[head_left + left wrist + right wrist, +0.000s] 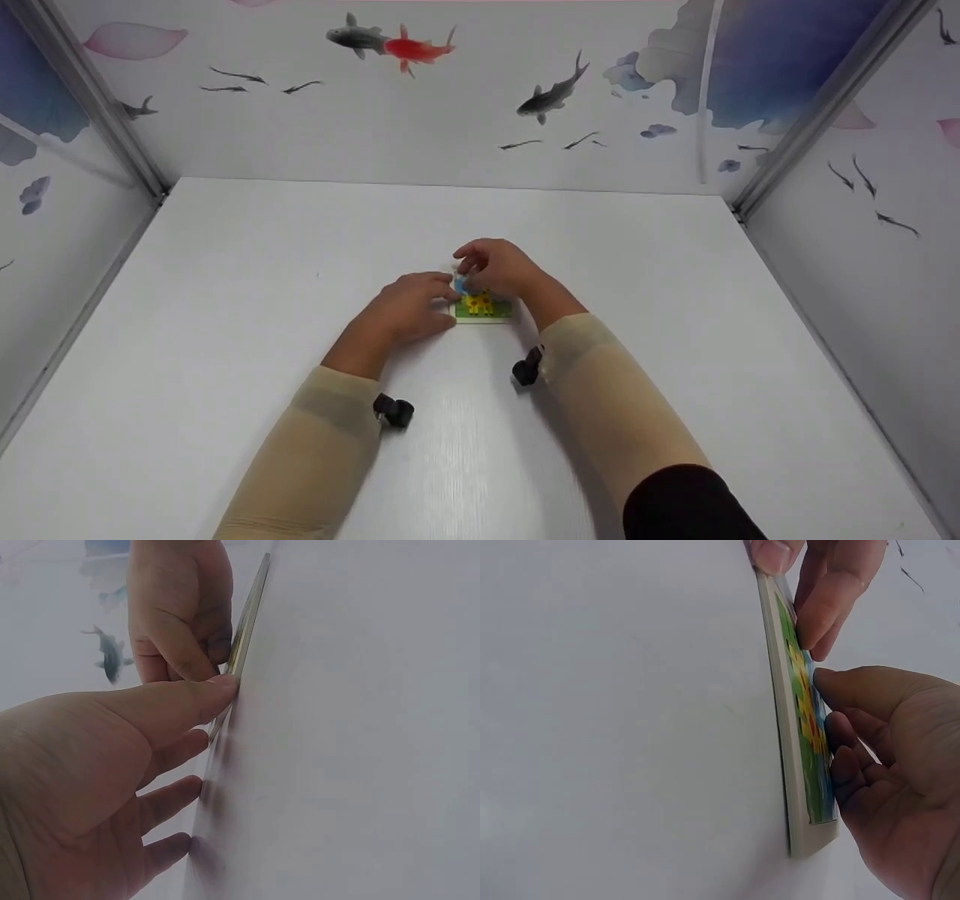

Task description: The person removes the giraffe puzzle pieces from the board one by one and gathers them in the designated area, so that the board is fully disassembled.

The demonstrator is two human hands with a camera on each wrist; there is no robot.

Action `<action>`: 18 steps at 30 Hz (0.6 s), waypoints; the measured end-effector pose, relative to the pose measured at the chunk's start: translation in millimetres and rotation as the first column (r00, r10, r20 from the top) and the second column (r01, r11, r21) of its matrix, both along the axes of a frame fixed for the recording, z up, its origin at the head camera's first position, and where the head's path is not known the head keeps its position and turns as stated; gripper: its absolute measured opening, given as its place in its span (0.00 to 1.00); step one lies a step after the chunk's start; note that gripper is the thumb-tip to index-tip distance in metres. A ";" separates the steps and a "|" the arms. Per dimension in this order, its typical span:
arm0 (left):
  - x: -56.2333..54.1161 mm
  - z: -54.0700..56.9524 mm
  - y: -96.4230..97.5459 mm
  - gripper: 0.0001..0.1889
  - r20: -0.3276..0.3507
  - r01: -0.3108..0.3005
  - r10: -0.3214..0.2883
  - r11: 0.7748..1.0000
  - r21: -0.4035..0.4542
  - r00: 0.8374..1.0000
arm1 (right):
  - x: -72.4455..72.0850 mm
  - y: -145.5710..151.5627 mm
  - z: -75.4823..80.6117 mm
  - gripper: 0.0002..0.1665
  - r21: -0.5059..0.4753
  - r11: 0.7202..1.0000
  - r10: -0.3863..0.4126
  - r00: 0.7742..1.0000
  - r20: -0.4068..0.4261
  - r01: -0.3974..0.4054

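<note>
A small flat picture board (pixel 484 309) lies on the white table, like a tray puzzle with a pale rim. Yellow spotted figures, green ground and blue sky show on its face (pixel 802 690). My left hand (pixel 409 307) is at its left side, thumb (pixel 217 686) on the near corner and the other fingers spread along the edge and table. Over the upper right part of the board bends my right hand (pixel 504 268), its thumb (pixel 847 686) and curled fingertips against the picture. I cannot tell whether a loose piece is between them.
The white table (pixel 262 262) stretches around the board. Behind it stands a white panel (pixel 450 135) printed with fish and petals, and similar panels close off the left and right sides. Small black cameras (pixel 395 411) sit on both sleeved wrists.
</note>
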State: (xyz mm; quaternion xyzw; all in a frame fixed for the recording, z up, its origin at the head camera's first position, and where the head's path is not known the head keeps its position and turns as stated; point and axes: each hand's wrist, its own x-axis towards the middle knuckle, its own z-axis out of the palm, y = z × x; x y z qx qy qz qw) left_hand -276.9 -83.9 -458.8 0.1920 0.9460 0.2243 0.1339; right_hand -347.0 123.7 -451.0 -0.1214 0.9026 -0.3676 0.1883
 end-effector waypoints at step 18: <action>0.5 -0.7 0.6 0.23 -0.017 0.011 -0.011 1.000 -0.026 1.000 | -2.3 -9.6 6.3 0.24 0.117 0.989 0.090 0.996 0.017 -0.092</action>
